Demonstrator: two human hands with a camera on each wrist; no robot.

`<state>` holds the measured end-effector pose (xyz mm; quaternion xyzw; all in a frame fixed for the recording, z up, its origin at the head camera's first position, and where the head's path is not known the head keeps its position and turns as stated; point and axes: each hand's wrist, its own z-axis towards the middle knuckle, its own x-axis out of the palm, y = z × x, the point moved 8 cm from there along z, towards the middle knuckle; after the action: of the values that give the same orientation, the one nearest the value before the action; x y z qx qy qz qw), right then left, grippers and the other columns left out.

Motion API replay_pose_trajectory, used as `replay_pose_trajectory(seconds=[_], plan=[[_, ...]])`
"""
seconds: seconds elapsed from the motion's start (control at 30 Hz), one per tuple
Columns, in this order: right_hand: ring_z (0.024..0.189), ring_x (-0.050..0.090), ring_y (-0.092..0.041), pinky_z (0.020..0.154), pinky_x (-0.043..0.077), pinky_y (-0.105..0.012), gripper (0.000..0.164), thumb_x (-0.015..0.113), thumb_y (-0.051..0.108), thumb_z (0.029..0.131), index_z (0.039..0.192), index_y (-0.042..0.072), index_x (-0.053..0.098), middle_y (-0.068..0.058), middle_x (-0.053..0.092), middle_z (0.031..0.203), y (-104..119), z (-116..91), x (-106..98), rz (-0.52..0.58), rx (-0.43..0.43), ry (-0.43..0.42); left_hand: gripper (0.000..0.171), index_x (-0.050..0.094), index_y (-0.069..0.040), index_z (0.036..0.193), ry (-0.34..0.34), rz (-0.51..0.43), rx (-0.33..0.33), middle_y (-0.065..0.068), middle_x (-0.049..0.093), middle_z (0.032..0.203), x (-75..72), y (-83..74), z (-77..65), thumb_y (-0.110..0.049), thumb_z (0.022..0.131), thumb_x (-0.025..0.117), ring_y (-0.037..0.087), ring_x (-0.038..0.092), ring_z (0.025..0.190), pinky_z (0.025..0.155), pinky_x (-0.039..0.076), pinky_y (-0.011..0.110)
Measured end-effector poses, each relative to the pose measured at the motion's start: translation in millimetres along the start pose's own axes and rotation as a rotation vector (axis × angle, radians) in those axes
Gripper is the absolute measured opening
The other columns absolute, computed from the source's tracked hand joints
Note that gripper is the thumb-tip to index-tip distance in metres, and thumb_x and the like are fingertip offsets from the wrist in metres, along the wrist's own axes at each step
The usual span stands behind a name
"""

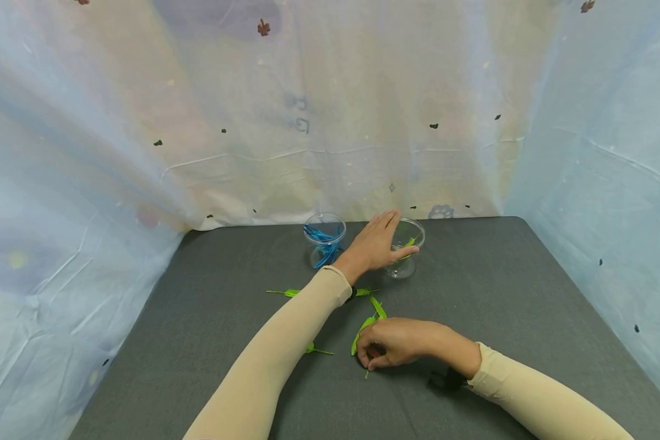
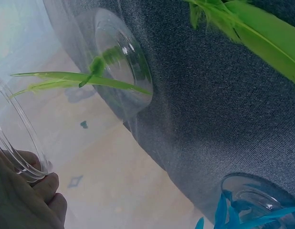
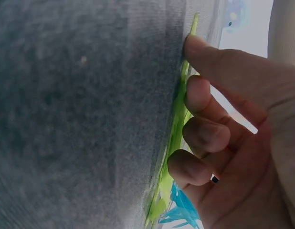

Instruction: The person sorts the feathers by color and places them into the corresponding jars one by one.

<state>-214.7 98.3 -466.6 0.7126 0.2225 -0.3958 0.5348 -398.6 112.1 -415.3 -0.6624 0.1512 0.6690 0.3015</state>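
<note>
My left hand [image 1: 373,243] holds the rim of a clear footed cup [image 1: 400,269], its thumb across the front. Inside that cup stands a bright green feather [image 2: 85,78]. With curled fingers, my right hand [image 1: 398,343] pinches the thin quill end of a green feather [image 3: 178,109] low at the tabletop. Close by lies another green feather [image 1: 378,307]. More green feathers lie partly hidden under the left forearm. To the left, a second clear cup [image 1: 325,215] contains several blue feathers [image 1: 326,235].
A dark grey cloth covers the table [image 1: 473,275]. Behind and at both sides hangs a pale patterned curtain [image 1: 363,122]. Beyond the left forearm, a green feather [image 1: 291,293] pokes out, and a quill tip [image 1: 323,351] shows nearer.
</note>
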Motion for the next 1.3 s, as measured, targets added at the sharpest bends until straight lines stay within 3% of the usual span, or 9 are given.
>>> replay_pose_trajectory(seconds=[0.33,0.57,0.77,0.9,1.1,1.3], plan=[[0.070,0.051,0.006,0.064,0.046,-0.013,0.012,0.077,0.013,0.102,0.096,0.023,0.071,0.017,0.058,0.083,-2.3,-0.3,2.9,0.006,0.032,-0.001,0.105,0.008,-0.012,0.174,-0.003,-0.002,-0.004,0.008,0.015,0.180,0.3,0.3,0.7,-0.080,0.102,0.043,0.024,0.014,0.166,0.135,0.007,0.040],[0.092,0.059,-0.004,0.082,0.051,-0.015,0.008,0.074,0.020,0.104,0.099,0.025,0.072,0.013,0.059,0.104,1.5,-3.5,-4.1,-0.042,-0.033,-0.077,0.104,0.008,-0.012,0.174,-0.002,-0.003,0.001,0.008,0.014,0.180,-1.4,-1.1,-0.6,-0.079,0.102,0.044,0.022,0.013,0.167,0.135,0.008,0.040],[0.075,0.059,-0.013,0.069,0.048,-0.014,0.008,0.070,0.014,0.106,0.101,0.019,0.069,0.011,0.062,0.095,2.1,-7.4,-14.1,0.046,-0.056,-0.131,0.104,0.007,-0.012,0.174,0.000,0.002,-0.001,0.008,0.014,0.180,-3.1,-2.2,-2.6,-0.077,0.103,0.045,0.022,0.013,0.167,0.135,0.007,0.040],[0.074,0.059,-0.007,0.068,0.053,-0.018,0.005,0.068,0.012,0.108,0.107,0.016,0.071,0.011,0.066,0.097,-1.5,-10.3,-17.3,0.110,-0.027,-0.139,0.104,0.006,-0.013,0.174,0.007,-0.002,-0.007,0.006,0.011,0.181,-3.7,-2.6,-2.9,-0.077,0.103,0.045,0.021,0.010,0.167,0.135,0.008,0.041],[0.089,0.063,0.002,0.080,0.060,-0.025,0.012,0.069,0.011,0.107,0.118,0.015,0.074,0.005,0.074,0.109,-8.8,-19.3,-27.9,0.100,0.013,-0.210,0.104,0.006,-0.013,0.174,0.008,-0.006,-0.011,0.006,0.012,0.181,-4.0,-2.4,-3.1,-0.078,0.103,0.045,0.022,0.011,0.167,0.135,0.008,0.040],[0.080,0.058,-0.002,0.070,0.058,-0.029,0.007,0.069,0.013,0.107,0.114,0.012,0.073,0.007,0.070,0.105,-8.9,-36.1,-44.2,0.103,-0.030,-0.294,0.105,0.006,-0.013,0.174,0.008,-0.013,-0.012,0.005,0.011,0.181,-3.7,-1.5,-2.9,-0.078,0.103,0.045,0.022,0.011,0.167,0.135,0.007,0.040]])
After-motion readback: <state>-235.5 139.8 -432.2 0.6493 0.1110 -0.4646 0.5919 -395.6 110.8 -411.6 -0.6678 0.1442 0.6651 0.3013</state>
